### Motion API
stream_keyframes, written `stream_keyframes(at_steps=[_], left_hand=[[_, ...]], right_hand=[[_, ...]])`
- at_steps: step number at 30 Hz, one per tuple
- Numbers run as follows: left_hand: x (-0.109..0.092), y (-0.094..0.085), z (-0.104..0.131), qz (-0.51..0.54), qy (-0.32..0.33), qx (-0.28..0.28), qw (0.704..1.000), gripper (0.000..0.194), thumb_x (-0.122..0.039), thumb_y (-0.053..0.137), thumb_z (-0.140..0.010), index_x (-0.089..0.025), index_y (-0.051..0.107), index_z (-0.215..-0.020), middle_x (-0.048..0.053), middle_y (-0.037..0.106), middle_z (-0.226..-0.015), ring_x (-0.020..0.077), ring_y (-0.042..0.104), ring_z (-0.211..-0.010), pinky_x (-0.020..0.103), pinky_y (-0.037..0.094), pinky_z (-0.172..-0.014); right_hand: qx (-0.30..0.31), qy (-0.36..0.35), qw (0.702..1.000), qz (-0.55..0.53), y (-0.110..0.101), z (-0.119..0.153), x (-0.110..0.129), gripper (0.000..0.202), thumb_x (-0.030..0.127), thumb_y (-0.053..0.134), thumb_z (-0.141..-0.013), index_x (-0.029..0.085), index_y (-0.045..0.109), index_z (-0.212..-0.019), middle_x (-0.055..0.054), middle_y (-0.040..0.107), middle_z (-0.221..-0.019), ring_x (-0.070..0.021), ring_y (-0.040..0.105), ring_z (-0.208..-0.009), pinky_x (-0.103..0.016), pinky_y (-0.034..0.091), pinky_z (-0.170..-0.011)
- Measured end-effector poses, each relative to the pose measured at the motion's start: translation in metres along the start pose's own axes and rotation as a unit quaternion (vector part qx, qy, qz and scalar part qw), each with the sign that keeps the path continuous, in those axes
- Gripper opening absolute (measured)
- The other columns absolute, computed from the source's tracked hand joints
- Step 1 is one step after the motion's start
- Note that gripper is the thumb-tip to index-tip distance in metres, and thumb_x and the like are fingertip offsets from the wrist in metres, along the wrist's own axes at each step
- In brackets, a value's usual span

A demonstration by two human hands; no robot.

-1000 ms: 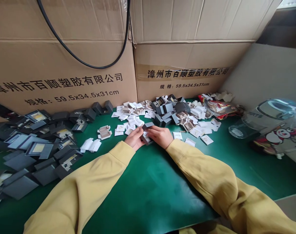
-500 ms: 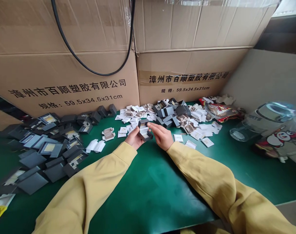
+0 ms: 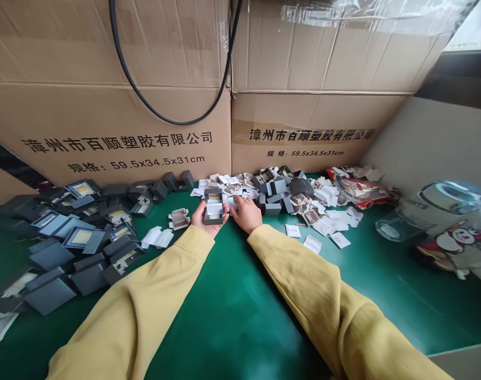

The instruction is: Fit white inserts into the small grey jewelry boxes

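A small dark grey jewellery-type box (image 3: 214,221) stands open in my left hand (image 3: 204,219), its white insert facing up. My left fingers wrap its side and underside. Close to the right of that box is my right hand (image 3: 246,214), its fingers bent together at the near edge of the white card pieces (image 3: 230,184). What lies under those fingertips, if anything, is hidden. An unfolded card insert (image 3: 180,218) and folded white inserts (image 3: 157,237) lie to the left of my left hand.
A large heap of dark grey boxes (image 3: 53,290) covers the left of the green table (image 3: 232,311). More grey boxes (image 3: 278,187) sit among card pieces at the back. A red snack bag (image 3: 361,190) and a clear plastic jug (image 3: 430,206) stand right. Cardboard cartons (image 3: 145,116) wall the back.
My right hand has left the inside of the box, and its fingers have curled down beside the card pieces. My left hand has turned the box upright towards me and shifted it left.
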State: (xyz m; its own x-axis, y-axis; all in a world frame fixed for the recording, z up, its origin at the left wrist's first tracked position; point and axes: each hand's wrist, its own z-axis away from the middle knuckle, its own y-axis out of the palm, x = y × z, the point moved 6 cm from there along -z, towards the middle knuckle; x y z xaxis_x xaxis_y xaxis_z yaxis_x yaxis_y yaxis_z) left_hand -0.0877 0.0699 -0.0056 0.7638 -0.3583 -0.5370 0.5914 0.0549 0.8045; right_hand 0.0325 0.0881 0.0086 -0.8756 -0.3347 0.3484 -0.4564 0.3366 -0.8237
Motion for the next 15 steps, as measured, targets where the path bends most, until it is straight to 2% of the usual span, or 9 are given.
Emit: stream_keyframes(at_steps=[3, 6, 10, 13, 15], left_hand=[[0.001, -0.003, -0.001, -0.001, -0.001, -0.001, 1.0, 0.045, -0.042, 0.035, -0.085, -0.009, 0.054, -0.109, 0.012, 0.065, -0.077, 0.0193, 0.064, -0.07, 0.03, 0.053, -0.059], [0.002, -0.003, -0.001, -0.016, 0.007, -0.005, 1.0, 0.043, -0.042, 0.036, -0.085, -0.01, 0.055, -0.108, 0.012, 0.066, -0.079, 0.0188, 0.064, -0.071, 0.029, 0.053, -0.06], [0.009, 0.003, 0.003, -0.037, 0.006, -0.007, 0.999, 0.042, -0.039, 0.034, -0.087, -0.008, 0.056, -0.104, 0.012, 0.066, -0.081, 0.019, 0.064, -0.073, 0.03, 0.052, -0.063], [0.023, 0.008, 0.004, -0.044, -0.042, 0.009, 0.998, 0.04, -0.038, 0.035, -0.087, -0.008, 0.056, -0.105, 0.013, 0.065, -0.085, 0.0214, 0.064, -0.081, 0.036, 0.052, -0.072], [0.03, 0.008, 0.004, -0.051, -0.069, 0.018, 0.996, 0.038, -0.036, 0.036, -0.087, -0.009, 0.055, -0.106, 0.013, 0.065, -0.09, 0.0227, 0.063, -0.086, 0.04, 0.05, -0.076]], right_hand=[[0.007, -0.005, 1.0, -0.022, 0.01, -0.004, 0.003, 0.036, 0.032, 0.052, -0.078, 0.02, 0.054, -0.113, -0.009, 0.063, -0.099, -0.0246, 0.05, -0.092, -0.033, 0.044, -0.071], [-0.028, -0.018, 0.995, -0.09, 0.008, -0.002, -0.003, 0.035, 0.023, 0.054, -0.075, 0.018, 0.056, -0.11, -0.008, 0.062, -0.095, -0.0223, 0.051, -0.088, -0.034, 0.043, -0.076], [-0.079, -0.021, 0.982, -0.171, -0.006, 0.004, -0.013, 0.027, 0.018, 0.052, -0.076, 0.017, 0.058, -0.102, -0.006, 0.063, -0.088, -0.0175, 0.053, -0.08, -0.029, 0.044, -0.071], [-0.125, -0.026, 0.972, -0.196, -0.022, 0.013, -0.014, 0.018, 0.024, 0.051, -0.08, 0.018, 0.061, -0.094, -0.005, 0.062, -0.083, -0.0159, 0.053, -0.077, -0.025, 0.045, -0.065], [-0.155, -0.035, 0.965, -0.211, -0.034, 0.019, -0.014, 0.017, 0.026, 0.049, -0.083, 0.019, 0.062, -0.092, -0.005, 0.062, -0.087, -0.0159, 0.053, -0.083, -0.025, 0.046, -0.068]])
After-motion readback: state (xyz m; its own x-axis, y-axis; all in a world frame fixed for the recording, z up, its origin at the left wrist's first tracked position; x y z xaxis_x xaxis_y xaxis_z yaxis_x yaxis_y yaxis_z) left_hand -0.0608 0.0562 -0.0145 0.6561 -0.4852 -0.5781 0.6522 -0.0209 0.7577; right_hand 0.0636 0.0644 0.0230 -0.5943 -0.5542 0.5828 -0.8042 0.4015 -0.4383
